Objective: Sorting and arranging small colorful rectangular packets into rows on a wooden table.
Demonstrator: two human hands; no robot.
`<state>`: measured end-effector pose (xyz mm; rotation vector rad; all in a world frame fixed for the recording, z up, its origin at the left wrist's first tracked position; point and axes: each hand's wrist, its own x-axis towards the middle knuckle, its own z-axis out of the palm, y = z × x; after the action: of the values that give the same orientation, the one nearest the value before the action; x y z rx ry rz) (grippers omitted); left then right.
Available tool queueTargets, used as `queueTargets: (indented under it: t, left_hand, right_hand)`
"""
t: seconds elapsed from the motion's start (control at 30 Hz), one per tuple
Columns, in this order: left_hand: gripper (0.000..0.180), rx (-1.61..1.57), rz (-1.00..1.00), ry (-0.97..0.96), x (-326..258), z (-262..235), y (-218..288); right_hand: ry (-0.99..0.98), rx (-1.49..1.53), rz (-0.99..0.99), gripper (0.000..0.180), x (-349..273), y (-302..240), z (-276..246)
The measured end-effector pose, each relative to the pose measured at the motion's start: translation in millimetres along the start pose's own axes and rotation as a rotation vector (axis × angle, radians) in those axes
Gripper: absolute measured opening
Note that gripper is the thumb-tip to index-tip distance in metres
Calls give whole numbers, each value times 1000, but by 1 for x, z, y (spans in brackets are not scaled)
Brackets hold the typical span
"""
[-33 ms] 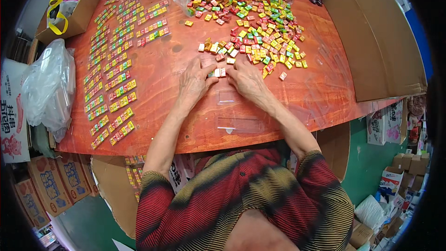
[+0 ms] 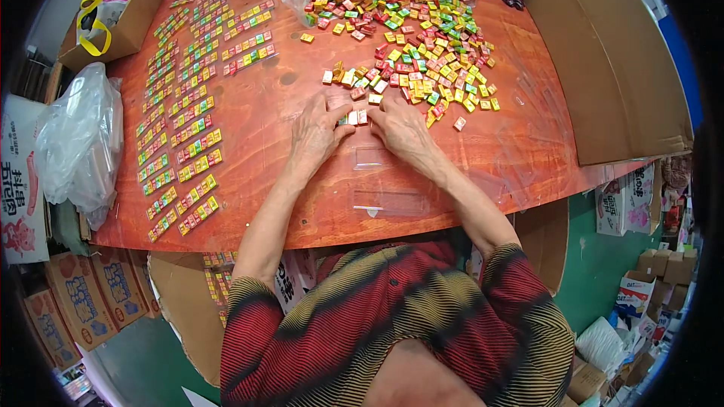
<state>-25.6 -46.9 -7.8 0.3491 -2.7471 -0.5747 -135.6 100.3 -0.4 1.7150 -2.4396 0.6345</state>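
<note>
At the middle of the reddish wooden table (image 2: 302,211), my left hand (image 2: 315,130) and my right hand (image 2: 405,128) face each other across a short row of small boxes (image 2: 357,117). The left thumb and index finger close on the row's left end. On the other side, my right fingers are bent and pressed against its right end; my hand partly hides that end. A few loose boxes (image 2: 375,99) lie just beyond my fingertips. Nearer me rests a clear plastic tray (image 2: 369,157), with another clear plastic piece (image 2: 388,202) closer to the table edge.
A large pile of red, yellow and green boxes (image 2: 407,0) covers the far middle. Packed rows (image 2: 197,154) line the left side. Clear plastic trays (image 2: 520,151) lie at the right, beside a tall cardboard box (image 2: 611,60). A plastic bag (image 2: 79,136) hangs at the left edge.
</note>
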Motion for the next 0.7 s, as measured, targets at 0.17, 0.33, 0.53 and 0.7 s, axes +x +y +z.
queueTargets:
  t: [0.17, 0.33, 0.53, 0.7]
  left_hand:
    - [39, 16, -31, -46, 2, -2, 1]
    - [39, 19, -21, -76, 4, -4, 4]
    - [39, 28, 38, 4, -1, -2, -1]
    - [40, 29, 37, -34, 1, -3, 1]
  right_hand:
    - [77, 44, 10, 12, 5, 5, 10]
    - [9, 122, 21, 15, 3, 10, 6]
    - [44, 44, 132, 16, -9, 16, -10]
    - [-30, -36, 125, 14, -11, 22, -4]
